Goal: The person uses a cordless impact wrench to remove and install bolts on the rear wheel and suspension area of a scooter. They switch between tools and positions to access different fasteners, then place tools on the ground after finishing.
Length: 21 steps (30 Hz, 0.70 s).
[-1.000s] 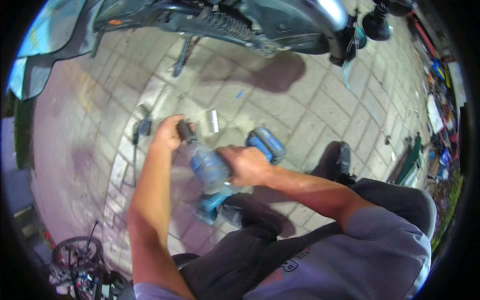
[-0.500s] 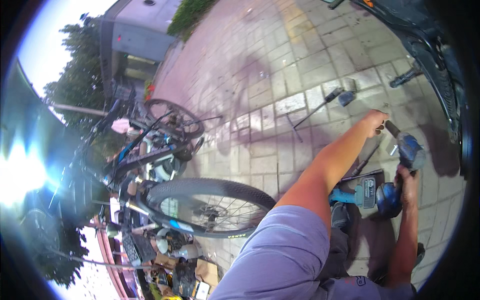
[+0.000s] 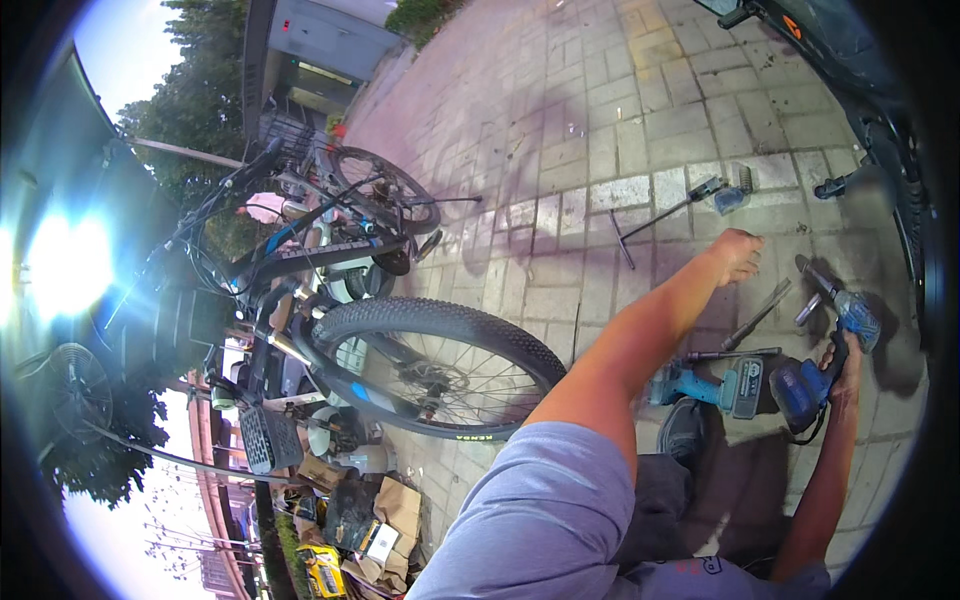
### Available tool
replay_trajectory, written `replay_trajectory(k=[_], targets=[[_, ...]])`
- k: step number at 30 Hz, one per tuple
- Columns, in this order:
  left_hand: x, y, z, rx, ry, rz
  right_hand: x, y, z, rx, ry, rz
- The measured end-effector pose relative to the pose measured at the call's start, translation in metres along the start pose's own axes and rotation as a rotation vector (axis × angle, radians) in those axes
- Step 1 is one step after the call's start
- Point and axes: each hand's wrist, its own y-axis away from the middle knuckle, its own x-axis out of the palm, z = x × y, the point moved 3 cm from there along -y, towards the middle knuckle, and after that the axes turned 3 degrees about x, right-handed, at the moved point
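Note:
My right hand (image 3: 845, 368) is wrapped round the grip of a blue and black cordless drill (image 3: 858, 318). Its nose points up and to the left, and its wide battery end hangs near my right forearm. A short silver metal cylinder (image 3: 808, 308) shows beside the nose; whether it is attached cannot be told. To the left of the drill, my left hand (image 3: 738, 256) hovers over the paving with its fingers curled in. What lies inside those fingers is hidden. A second, teal power tool (image 3: 690, 382) with a grey battery rests on the ground by my shoe.
Beyond my left hand lie a T-handled tool (image 3: 650, 218), a dark blue piece (image 3: 730, 200) and a coil spring (image 3: 745, 178). Slim metal tools (image 3: 755, 315) lie nearer. A bicycle wheel (image 3: 440, 310) stands left; a dark vehicle (image 3: 870, 110) stands right. Cardboard (image 3: 400, 510) is piled lower left.
My left hand has drawn back from the drill's nose, leaving a wider gap. The drill has tipped a little in my right hand. The whole view has shifted.

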Motion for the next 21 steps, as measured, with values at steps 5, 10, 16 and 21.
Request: replay_trajectory(k=[5,10,16,21], targets=[[0.009,0.057,-0.04,0.1,-0.064,0.088,0.023,0.02,0.008,0.131,-0.168,0.248],[-0.016,0.113,-0.034,0.072,-0.035,0.065,0.062,0.025,-0.024,0.19,0.261,0.006],[0.021,0.128,0.007,-0.14,-0.081,0.073,0.075,0.057,-0.009,-0.184,0.669,0.088],[0.035,0.163,-0.007,0.022,0.387,0.09,0.175,0.111,0.0,-0.836,0.811,0.363]])
